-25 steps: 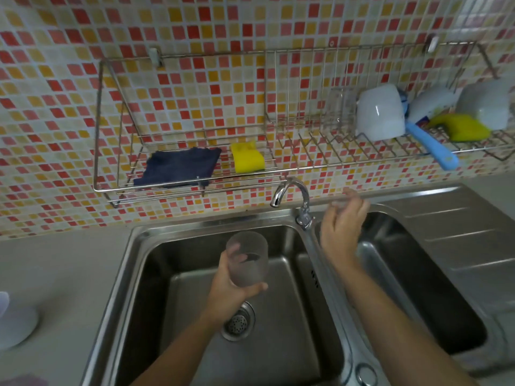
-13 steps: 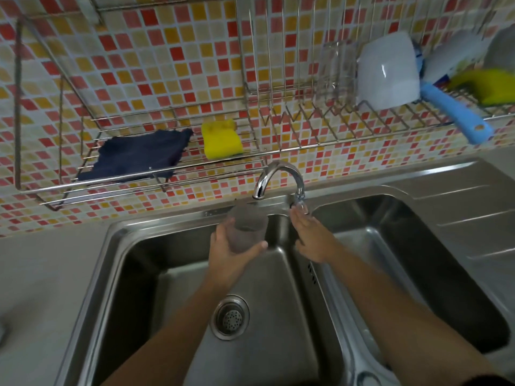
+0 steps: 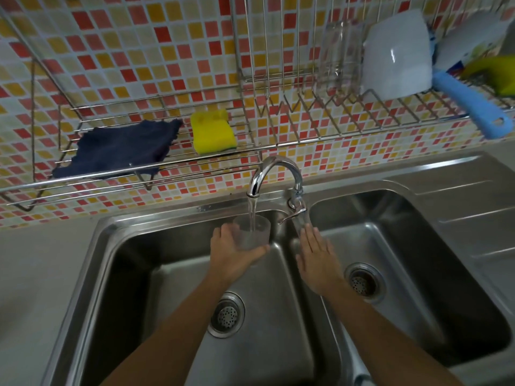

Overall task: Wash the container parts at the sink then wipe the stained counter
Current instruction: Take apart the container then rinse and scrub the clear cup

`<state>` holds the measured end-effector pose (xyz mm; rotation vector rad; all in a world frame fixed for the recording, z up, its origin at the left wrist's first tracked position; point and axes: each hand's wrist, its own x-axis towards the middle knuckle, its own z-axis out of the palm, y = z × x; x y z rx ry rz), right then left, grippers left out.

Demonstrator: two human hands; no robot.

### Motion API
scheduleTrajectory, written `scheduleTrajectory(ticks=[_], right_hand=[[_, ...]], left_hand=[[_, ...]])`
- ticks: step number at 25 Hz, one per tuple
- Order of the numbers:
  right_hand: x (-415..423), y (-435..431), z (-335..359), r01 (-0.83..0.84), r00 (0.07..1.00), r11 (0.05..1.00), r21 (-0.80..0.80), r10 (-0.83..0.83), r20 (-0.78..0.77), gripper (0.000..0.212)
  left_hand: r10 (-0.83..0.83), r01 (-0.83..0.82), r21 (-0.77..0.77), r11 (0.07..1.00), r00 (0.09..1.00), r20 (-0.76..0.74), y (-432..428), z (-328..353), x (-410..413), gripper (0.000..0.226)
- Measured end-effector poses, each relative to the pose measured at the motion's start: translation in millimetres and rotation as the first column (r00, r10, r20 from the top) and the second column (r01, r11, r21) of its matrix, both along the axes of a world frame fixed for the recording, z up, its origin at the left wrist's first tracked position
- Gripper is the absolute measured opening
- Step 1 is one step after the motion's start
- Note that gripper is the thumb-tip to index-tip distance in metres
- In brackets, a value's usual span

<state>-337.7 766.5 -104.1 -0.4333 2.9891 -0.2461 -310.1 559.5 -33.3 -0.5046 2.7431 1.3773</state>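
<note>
My left hand [image 3: 231,253] grips a frosted clear plastic container cup [image 3: 255,232] upright over the left basin of the steel double sink [image 3: 156,227]. Water runs from the chrome faucet [image 3: 274,174] straight into the cup. My right hand [image 3: 317,256] hovers flat with fingers apart just below the faucet's lever handle [image 3: 295,210], over the divider between the basins, holding nothing. A dark blue cloth [image 3: 119,147] and a yellow sponge [image 3: 213,132] lie on the wire wall rack [image 3: 156,168] above the sink.
The rack's right part holds a white bowl [image 3: 395,55], a clear glass [image 3: 338,55], a blue-handled brush [image 3: 471,105] and a yellow item [image 3: 493,72]. Grey counter [image 3: 41,274] lies left of the sink, a ribbed steel drainboard [image 3: 473,218] to the right. Each basin has a drain strainer.
Water now flows from the faucet into the cup. My right hand came off the lever and drew back with fingers spread. The left hand keeps the cup beneath the spout.
</note>
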Motion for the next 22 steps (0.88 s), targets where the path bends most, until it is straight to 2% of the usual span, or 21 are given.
scheduleTrajectory(ticks=[2, 5, 7, 10, 13, 18, 22], right_hand=[[17, 4, -9, 0.131, 0.991, 0.991, -0.022, -0.131, 0.016, 0.072], [23, 4, -13, 0.19, 0.98, 0.979, -0.077, -0.184, 0.08, 0.061], [23, 3, -12, 0.197, 0.979, 0.973, -0.117, -0.19, 0.072, 0.062], [24, 3, -12, 0.178, 0.983, 0.976, -0.128, -0.17, 0.069, 0.062], [22, 4, -12, 0.167, 0.986, 0.975, -0.147, -0.162, 0.048, 0.061], [23, 4, -17, 0.163, 0.987, 0.979, -0.119, -0.16, 0.033, 0.064], [21, 5, -21, 0.161, 0.987, 0.98, -0.113, -0.159, 0.026, 0.074]], left_hand=[[0.013, -0.012, -0.028, 1.0, 1.0, 0.015, 2, -8, -8, 0.089], [0.024, -0.023, 0.021, 1.0, 0.999, -0.029, 10, 5, -9, 0.079], [-0.012, 0.016, 0.056, 0.998, 0.998, -0.061, 13, 12, -6, 0.08], [-0.12, 0.12, 0.006, 0.993, 0.993, -0.006, 7, 16, 10, 0.083], [-0.106, 0.107, -0.041, 0.993, 0.994, 0.024, -2, 13, 20, 0.095], [-0.156, 0.157, -0.015, 0.987, 0.987, 0.047, -3, 12, 20, 0.08], [-0.126, 0.127, -0.034, 0.991, 0.992, 0.028, -5, 13, 22, 0.081]])
